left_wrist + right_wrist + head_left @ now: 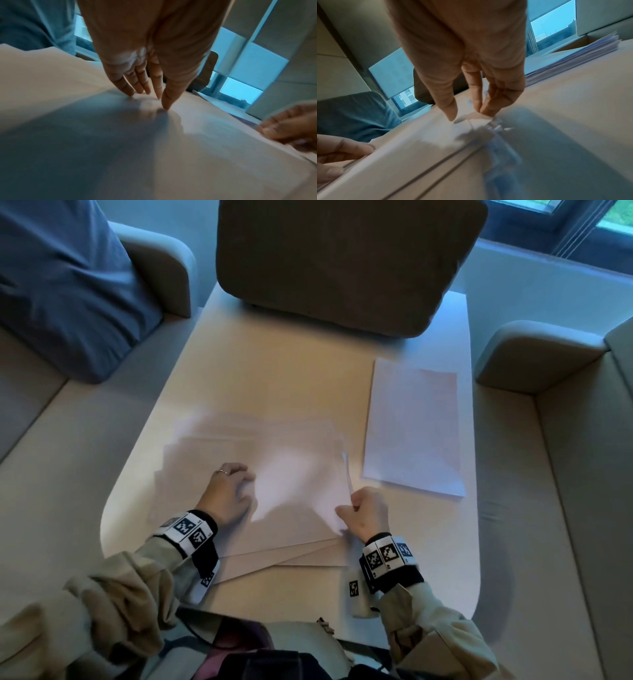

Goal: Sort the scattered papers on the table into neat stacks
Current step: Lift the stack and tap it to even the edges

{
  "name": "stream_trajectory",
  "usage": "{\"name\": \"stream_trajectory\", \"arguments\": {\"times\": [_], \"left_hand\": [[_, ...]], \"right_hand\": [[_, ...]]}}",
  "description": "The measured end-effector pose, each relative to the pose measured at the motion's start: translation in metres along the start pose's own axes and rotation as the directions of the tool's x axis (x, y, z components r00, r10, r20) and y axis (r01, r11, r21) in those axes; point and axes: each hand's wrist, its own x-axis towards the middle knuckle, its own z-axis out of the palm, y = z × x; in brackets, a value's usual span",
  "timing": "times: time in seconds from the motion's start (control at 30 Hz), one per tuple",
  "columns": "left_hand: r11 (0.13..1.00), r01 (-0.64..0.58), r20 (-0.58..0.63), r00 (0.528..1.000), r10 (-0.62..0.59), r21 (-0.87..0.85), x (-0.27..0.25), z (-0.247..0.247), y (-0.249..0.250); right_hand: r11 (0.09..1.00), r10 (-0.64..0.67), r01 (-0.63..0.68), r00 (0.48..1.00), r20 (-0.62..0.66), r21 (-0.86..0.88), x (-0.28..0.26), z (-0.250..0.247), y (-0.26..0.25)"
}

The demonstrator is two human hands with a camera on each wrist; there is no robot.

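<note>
A loose, fanned pile of white papers [291, 474] lies on the light table [274, 364] in front of me. My left hand [236, 487] rests on the pile's left part; in the left wrist view its fingertips [164, 106] press down on the top sheet [205, 148], fingers fairly straight. My right hand [354, 505] pinches the right edge of a top sheet between thumb and fingers, and that edge is lifted slightly. The right wrist view shows this pinch, right hand [469, 116] on the paper's corner. A neat stack of papers [414, 426] lies to the right, apart from the pile.
A dark brown cushion [342, 261] stands on the table's far end. A blue pillow [61, 285] lies on the sofa at the left, and a sofa armrest [531, 354] sits right of the table. Bare tabletop shows between the cushion and the papers.
</note>
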Motion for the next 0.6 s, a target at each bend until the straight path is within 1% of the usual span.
{"name": "stream_trajectory", "arguments": {"times": [0.07,0.13,0.23,0.33,0.37,0.4,0.43,0.53,0.57,0.6], "left_hand": [[0.999,0.000,0.048,0.999,-0.002,0.033,0.000,0.000,0.000],[0.998,0.006,0.086,0.996,-0.012,0.069,0.001,-0.003,0.001],[0.997,-0.014,0.109,0.994,0.006,0.075,0.001,-0.007,-0.001],[0.997,-0.029,0.140,0.990,0.019,0.068,0.001,-0.011,-0.002],[0.996,-0.038,0.157,0.987,0.025,0.084,0.001,-0.013,-0.003],[0.994,-0.041,0.174,0.984,0.023,0.098,0.003,-0.014,-0.004],[0.994,-0.045,0.180,0.983,0.025,0.105,0.004,-0.014,-0.006],[0.998,-0.048,0.174,0.984,0.040,0.040,0.007,-0.017,-0.011],[0.998,-0.059,0.171,0.984,0.055,0.020,0.007,-0.018,-0.012],[0.998,-0.063,0.171,0.983,0.061,0.003,0.005,-0.021,-0.012]], "right_hand": [[1.000,0.017,-0.017,0.999,-0.034,0.017,-0.003,0.004,-0.004],[1.000,-0.019,0.020,0.999,-0.051,0.017,-0.010,0.008,-0.008],[0.988,-0.149,0.151,0.987,-0.059,0.021,-0.019,0.014,-0.013],[0.944,-0.328,0.328,0.945,-0.001,-0.016,-0.022,0.023,-0.021],[0.929,-0.370,0.370,0.929,0.018,-0.023,-0.023,0.027,-0.025],[0.923,-0.384,0.384,0.923,0.013,-0.006,-0.023,0.031,-0.027],[0.925,-0.379,0.379,0.925,0.009,0.015,-0.022,0.034,-0.027],[0.975,-0.207,0.207,0.978,-0.020,0.084,-0.024,0.032,-0.033],[0.980,-0.160,0.158,0.987,0.002,0.119,-0.023,0.029,-0.033],[0.983,-0.144,0.138,0.989,0.040,0.121,-0.022,0.026,-0.033]]}}
